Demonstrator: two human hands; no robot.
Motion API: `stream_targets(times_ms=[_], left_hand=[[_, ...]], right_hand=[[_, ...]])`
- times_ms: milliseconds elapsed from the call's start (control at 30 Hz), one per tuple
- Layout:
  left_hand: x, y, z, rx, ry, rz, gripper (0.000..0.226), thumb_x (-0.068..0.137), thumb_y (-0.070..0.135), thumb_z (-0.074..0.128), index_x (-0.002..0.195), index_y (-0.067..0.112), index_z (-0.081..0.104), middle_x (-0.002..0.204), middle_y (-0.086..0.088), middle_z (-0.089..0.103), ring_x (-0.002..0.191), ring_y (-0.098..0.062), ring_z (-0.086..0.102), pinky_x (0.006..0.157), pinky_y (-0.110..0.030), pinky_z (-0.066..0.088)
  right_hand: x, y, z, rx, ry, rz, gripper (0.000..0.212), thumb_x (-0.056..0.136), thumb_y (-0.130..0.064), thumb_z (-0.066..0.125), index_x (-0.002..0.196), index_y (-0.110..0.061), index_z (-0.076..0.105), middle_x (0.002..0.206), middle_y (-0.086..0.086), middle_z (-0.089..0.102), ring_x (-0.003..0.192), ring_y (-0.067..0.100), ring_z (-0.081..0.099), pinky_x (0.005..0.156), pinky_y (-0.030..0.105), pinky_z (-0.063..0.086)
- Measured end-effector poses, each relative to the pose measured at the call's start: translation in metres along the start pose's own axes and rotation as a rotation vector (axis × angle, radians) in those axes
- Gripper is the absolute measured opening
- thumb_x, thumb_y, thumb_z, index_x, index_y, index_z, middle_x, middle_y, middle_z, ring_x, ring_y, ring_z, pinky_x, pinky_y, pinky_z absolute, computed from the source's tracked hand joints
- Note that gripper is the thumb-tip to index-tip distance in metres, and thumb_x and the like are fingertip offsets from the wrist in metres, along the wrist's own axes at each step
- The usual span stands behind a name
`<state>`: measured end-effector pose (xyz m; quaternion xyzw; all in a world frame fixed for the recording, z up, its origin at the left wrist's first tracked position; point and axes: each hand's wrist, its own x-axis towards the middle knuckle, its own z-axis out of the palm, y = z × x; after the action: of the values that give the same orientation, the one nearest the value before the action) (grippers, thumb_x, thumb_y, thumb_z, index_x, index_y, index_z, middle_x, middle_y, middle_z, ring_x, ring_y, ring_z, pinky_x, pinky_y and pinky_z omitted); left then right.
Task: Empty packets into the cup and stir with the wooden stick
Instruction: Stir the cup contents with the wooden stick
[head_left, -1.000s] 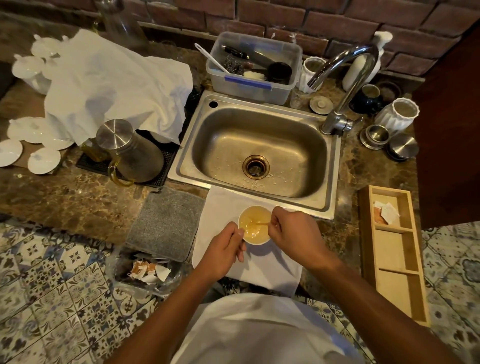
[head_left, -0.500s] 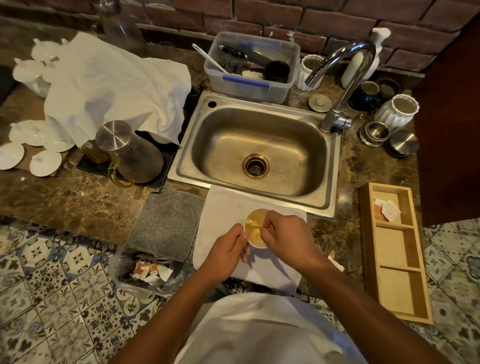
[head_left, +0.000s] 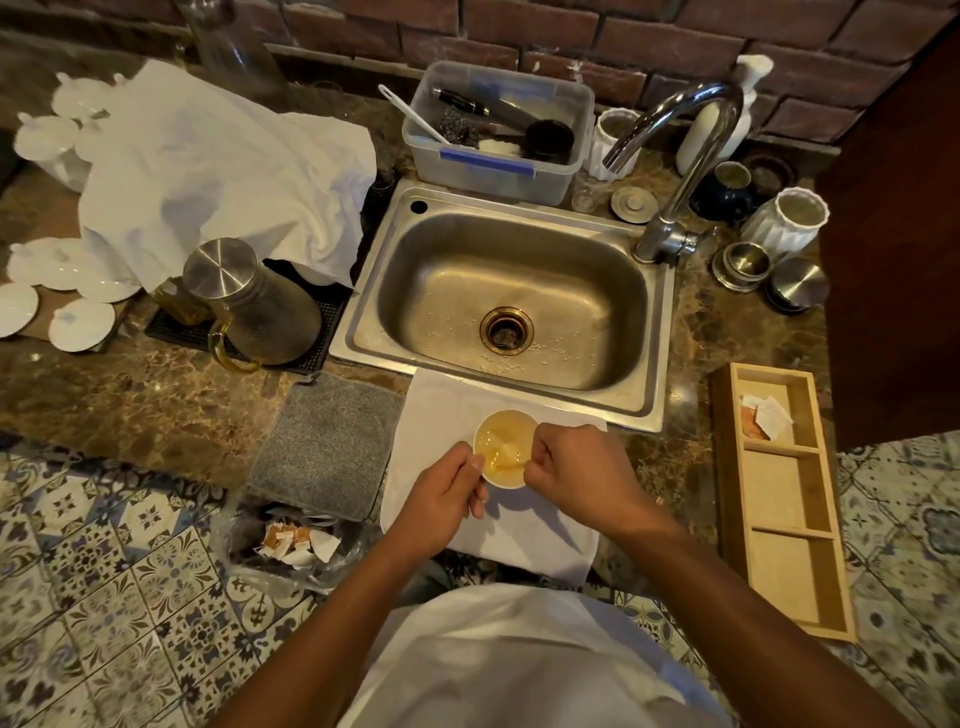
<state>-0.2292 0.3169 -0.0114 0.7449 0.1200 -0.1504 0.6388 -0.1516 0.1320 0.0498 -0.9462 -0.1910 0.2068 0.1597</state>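
A small white cup (head_left: 500, 482) with yellowish liquid stands on a white cloth (head_left: 524, 535) in front of the sink. My left hand (head_left: 441, 499) grips the cup's left side. My right hand (head_left: 576, 478) is curled at the cup's right rim and pinches the wooden stick (head_left: 506, 453), which shows only as a pale blur in the liquid. Two packets (head_left: 766, 418) lie in the far compartment of a wooden tray (head_left: 779, 514) at the right.
A steel sink (head_left: 511, 301) with its tap (head_left: 675, 156) lies just behind the cup. A grey mat (head_left: 327, 444) sits to the left, a bag of torn packets (head_left: 296, 543) below it. A metal-lidded jug (head_left: 249, 301) and white dishes stand at left.
My right hand has shifted around the cup's rim with the stick while the liquid swirls. My left hand keeps its hold on the cup.
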Motion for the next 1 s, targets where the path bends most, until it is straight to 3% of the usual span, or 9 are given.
stream_targets(times_ms=[100, 267, 400, 533, 800, 1000], left_hand=[[0.000, 0.002, 0.002, -0.001, -0.008, -0.001, 0.029, 0.109, 0.023, 0.041, 0.091, 0.003, 0.051, 0.073, -0.007, 0.065, 0.063, -0.018, 0.060, 0.062, -0.025, 0.050], [-0.001, 0.002, 0.003, 0.020, -0.020, 0.013, 0.029, 0.109, 0.022, 0.041, 0.092, 0.002, 0.051, 0.079, -0.019, 0.065, 0.064, -0.018, 0.060, 0.063, -0.027, 0.050], [0.000, 0.001, 0.001, -0.008, -0.005, -0.014, 0.030, 0.109, 0.024, 0.040, 0.093, 0.001, 0.050, 0.078, -0.019, 0.065, 0.064, -0.021, 0.059, 0.062, -0.033, 0.049], [0.001, -0.001, -0.003, -0.021, -0.012, -0.037, 0.030, 0.109, 0.024, 0.041, 0.092, 0.001, 0.050, 0.077, -0.012, 0.065, 0.063, -0.021, 0.059, 0.061, -0.034, 0.047], [0.003, 0.002, -0.003, -0.017, -0.038, -0.044, 0.029, 0.109, 0.024, 0.042, 0.093, 0.003, 0.052, 0.074, -0.006, 0.065, 0.064, -0.022, 0.059, 0.063, -0.035, 0.048], [0.003, 0.002, -0.002, 0.006, -0.033, -0.026, 0.029, 0.109, 0.022, 0.041, 0.093, 0.000, 0.051, 0.080, -0.022, 0.065, 0.065, -0.023, 0.060, 0.063, -0.032, 0.049]], right_hand=[[0.004, -0.008, 0.004, 0.039, 0.016, -0.003, 0.010, 0.087, -0.036, 0.060, 0.087, -0.026, 0.061, 0.083, 0.001, 0.072, 0.077, 0.024, 0.065, 0.059, 0.029, 0.037], [0.014, -0.011, 0.001, -0.004, 0.137, 0.017, 0.017, 0.093, -0.035, 0.056, 0.098, -0.022, 0.065, 0.087, 0.005, 0.075, 0.082, 0.030, 0.068, 0.062, 0.032, 0.043], [0.013, -0.006, -0.009, -0.045, 0.135, 0.061, 0.013, 0.091, -0.032, 0.057, 0.090, -0.020, 0.062, 0.084, 0.005, 0.073, 0.080, 0.031, 0.067, 0.060, 0.030, 0.036], [0.008, -0.001, -0.013, -0.005, 0.044, 0.063, 0.009, 0.086, -0.026, 0.058, 0.079, -0.021, 0.056, 0.079, 0.005, 0.070, 0.075, 0.028, 0.064, 0.058, 0.031, 0.038], [0.013, -0.012, 0.001, 0.055, 0.049, 0.008, 0.014, 0.091, -0.031, 0.057, 0.095, -0.021, 0.066, 0.087, 0.004, 0.073, 0.083, 0.027, 0.067, 0.061, 0.031, 0.040], [0.025, -0.010, -0.008, -0.002, 0.155, 0.037, 0.011, 0.091, -0.030, 0.057, 0.090, -0.020, 0.063, 0.083, 0.006, 0.073, 0.078, 0.032, 0.066, 0.058, 0.031, 0.035]])
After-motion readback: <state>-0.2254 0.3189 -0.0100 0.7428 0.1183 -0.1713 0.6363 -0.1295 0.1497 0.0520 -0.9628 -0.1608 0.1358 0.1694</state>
